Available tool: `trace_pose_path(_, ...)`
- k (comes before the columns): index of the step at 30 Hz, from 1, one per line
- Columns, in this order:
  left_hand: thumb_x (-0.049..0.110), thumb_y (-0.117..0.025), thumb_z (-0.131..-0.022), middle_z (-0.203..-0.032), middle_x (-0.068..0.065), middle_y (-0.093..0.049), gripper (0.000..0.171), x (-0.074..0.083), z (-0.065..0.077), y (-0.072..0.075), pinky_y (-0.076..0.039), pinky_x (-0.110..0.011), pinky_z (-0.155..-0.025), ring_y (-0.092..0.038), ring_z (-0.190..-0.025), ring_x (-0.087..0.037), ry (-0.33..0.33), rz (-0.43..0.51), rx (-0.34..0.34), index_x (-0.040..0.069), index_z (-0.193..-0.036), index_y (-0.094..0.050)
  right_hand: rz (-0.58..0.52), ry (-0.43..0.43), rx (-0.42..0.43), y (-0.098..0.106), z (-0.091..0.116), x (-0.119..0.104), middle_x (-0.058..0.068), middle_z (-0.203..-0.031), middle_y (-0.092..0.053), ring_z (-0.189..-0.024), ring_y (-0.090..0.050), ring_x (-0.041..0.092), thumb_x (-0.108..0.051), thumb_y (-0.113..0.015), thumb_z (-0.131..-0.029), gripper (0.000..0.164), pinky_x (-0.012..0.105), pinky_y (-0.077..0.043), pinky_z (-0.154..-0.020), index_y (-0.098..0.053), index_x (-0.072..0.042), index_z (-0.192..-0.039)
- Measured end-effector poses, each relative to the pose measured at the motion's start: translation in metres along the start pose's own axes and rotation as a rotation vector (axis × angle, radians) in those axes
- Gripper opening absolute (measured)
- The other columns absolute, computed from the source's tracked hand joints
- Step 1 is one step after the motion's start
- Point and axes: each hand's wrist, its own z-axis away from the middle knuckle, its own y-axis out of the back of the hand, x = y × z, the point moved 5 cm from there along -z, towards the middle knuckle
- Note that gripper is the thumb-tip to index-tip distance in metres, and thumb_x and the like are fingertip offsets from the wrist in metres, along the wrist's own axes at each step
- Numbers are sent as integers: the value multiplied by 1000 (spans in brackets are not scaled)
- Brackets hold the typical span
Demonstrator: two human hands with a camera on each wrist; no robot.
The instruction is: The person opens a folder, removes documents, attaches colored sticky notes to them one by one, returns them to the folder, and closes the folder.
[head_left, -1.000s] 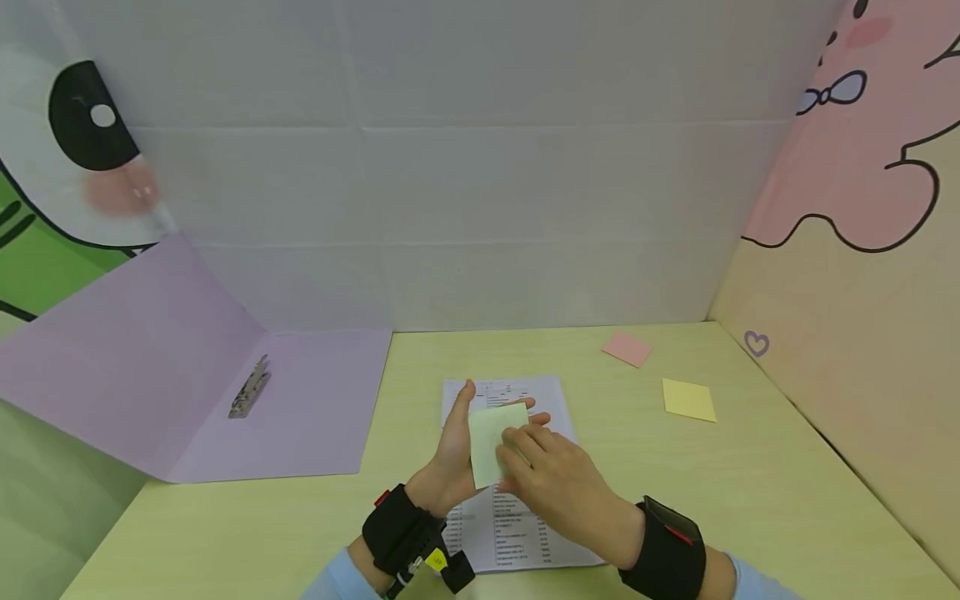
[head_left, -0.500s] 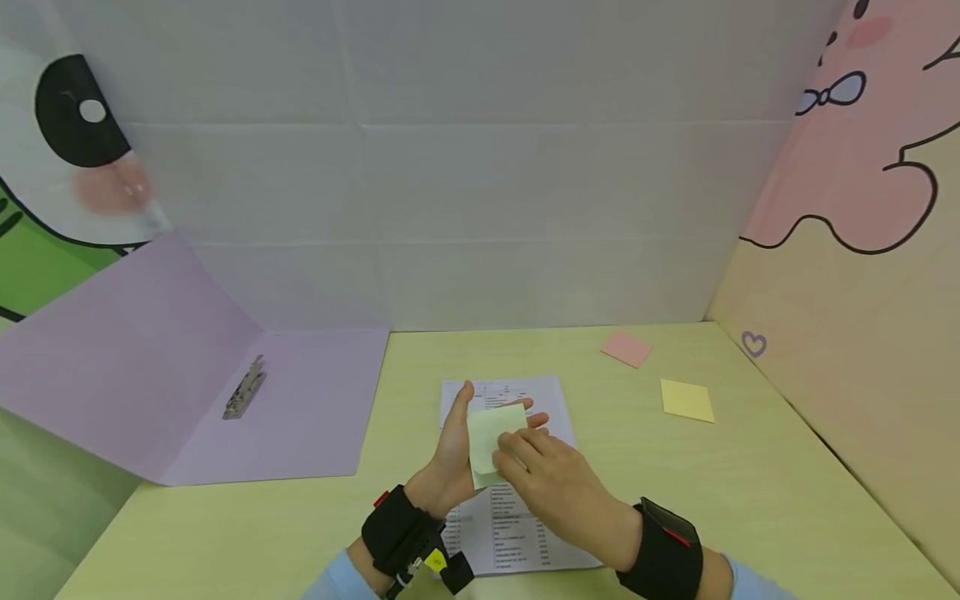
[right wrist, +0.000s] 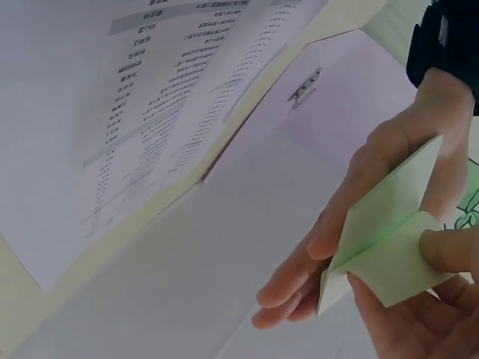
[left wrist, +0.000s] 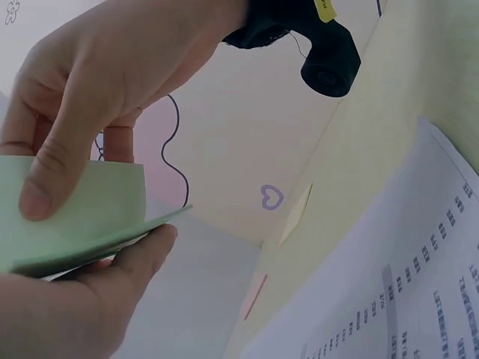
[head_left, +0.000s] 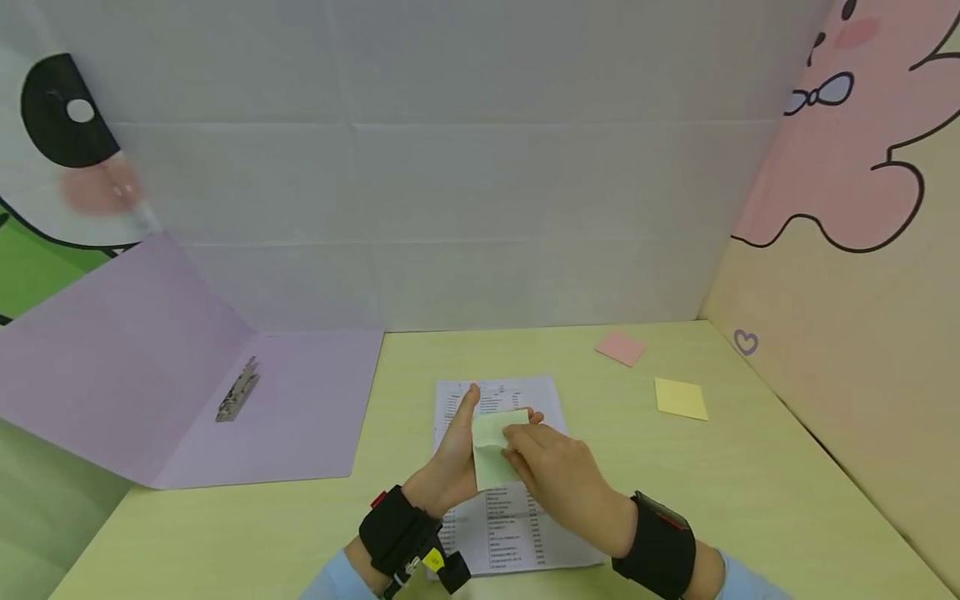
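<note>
In the head view a pale green sticky note pad (head_left: pixel 497 473) lies against my left hand (head_left: pixel 450 462). The left thumb stands straight along the pad's left edge, with the other fingers stretched behind it. My right hand (head_left: pixel 566 475) pinches the pad's top sheet between thumb and fingers. In the right wrist view that green sheet (right wrist: pixel 404 262) is folded up from the rest of the pad, with a crease between the two. Seen from the left wrist, the right thumb (left wrist: pixel 45 191) presses on the sheet's face.
Printed papers (head_left: pixel 513 542) lie on the table (head_left: pixel 300 533) beneath my hands. An open purple folder (head_left: pixel 315 417) with a metal clip (head_left: pixel 238 390) stands at the left. A pink note (head_left: pixel 621 348) and a yellow note (head_left: pixel 681 399) lie at the back right, before the grey backdrop (head_left: pixel 465 183).
My right fingers have lifted the lower edge of the green top sheet and bent it upward. The left fingertips show less past the pad. The head view has turned slightly right.
</note>
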Motion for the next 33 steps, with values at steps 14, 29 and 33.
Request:
trace_pose_path(14,-1,-27,-85,-129,-3,-40,54,-8,14,14,-39,-27,-97,-44,-116,-13,-30,-175,-45,2,-139,-19,-286,-319,-180,-5,4,21,0,-67,-61,-47,-30,-1,-13,-62,-87,7,14,-27,-43,-56,-11,-83)
trace_pose_path(29,22,-28,-101,-136,-12,-41,44,-15,8,22,-37,-33,-103,-44,-124,-19,-35,-278,72,-1,-140,-25,-215,-298,-105,-6,6,23,-2,-66,-59,-49,-36,-2,-11,-61,-87,5,12,-30,-44,-57,-9,-85)
trace_pose_path(33,21,-28,-101,-138,-14,-39,45,-15,6,23,-36,-35,-104,-42,-126,-22,-26,-254,81,-1,-140,-24,-220,-307,-86,-5,5,25,1,-66,-61,-49,-36,-1,-10,-62,-86,6,12,-30,-44,-56,-9,-83)
